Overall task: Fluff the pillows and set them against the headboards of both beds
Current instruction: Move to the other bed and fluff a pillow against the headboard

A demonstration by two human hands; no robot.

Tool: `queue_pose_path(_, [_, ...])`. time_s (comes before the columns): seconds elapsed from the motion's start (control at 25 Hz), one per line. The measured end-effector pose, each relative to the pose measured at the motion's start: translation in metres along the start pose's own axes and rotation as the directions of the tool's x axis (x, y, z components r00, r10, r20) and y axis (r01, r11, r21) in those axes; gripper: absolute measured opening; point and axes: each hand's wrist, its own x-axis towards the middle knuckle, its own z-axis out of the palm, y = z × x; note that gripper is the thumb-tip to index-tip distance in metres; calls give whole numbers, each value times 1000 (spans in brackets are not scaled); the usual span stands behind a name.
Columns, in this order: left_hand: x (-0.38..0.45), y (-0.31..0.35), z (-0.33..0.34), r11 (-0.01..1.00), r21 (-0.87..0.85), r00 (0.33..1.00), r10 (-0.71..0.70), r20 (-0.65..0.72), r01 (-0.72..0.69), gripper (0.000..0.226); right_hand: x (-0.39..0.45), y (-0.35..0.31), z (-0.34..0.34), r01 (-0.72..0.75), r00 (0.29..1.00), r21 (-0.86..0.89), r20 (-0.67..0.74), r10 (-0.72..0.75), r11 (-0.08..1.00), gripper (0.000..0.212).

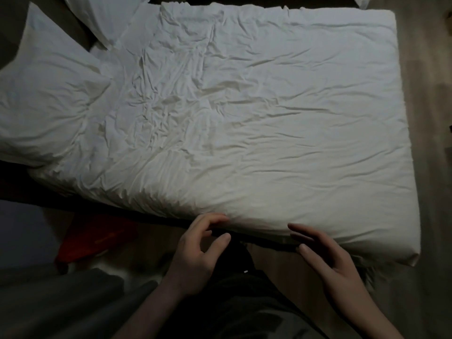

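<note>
- I am looking down into a dim room with a wood-look floor (430, 118) running along the right side of a bed (256, 113) covered in a wrinkled white sheet.
- My left hand (199, 248) sits at the near edge of the mattress, its fingers curled and spread apart, the upper fingertips touching the sheet edge; nothing is gripped in it.
- My right hand (327, 255) is just to the right of it, palm turned inward, fingers stretched out and slightly parted, close to the same near edge; I cannot tell whether it touches the sheet, and it holds nothing.
- Between the two hands the dark underside of the bed edge shows as a shadowed strip.
- Below the hands I see my own dark clothing (234, 302) filling the bottom middle of the view.
- To the left of the left hand, on the floor, lies a red object (95, 238), too dark for me to identify.
- Further left and below is grey fabric (61, 302), blurred.
- A large white pillow (46, 94) lies at the far left end of the bed, overlapping the sheet, its cover creased.
- A second white pillow (107, 13) lies behind it at the top left, only partly in view, its corner pointing down toward the first pillow.
- A scrap of another white item (364, 1) shows at the top right corner, apart from the bed.
</note>
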Motion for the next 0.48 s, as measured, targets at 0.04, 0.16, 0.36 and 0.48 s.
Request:
queue_pose_path(0.04, [11,3,9,1000,-5,1000,-4,1,4,37,5,-1,-10,5,1000,9,-21,-4,1000,36])
queue_pose_path(0.16, [52,15,47,1000,-22,999,-11,52,12,39,17,-3,-44,-9,996,13,-91,10,1000,36])
queue_pose_path(0.36, [107,49,109,999,21,991,22,132,-25,40,34,-11,-101,-54,990,2,-128,53,999,39])
queue_pose_path(0.48, [120,65,138,999,19,992,26,123,-29,39,45,-19,-139,-51,992,-6,-115,50,999,40])
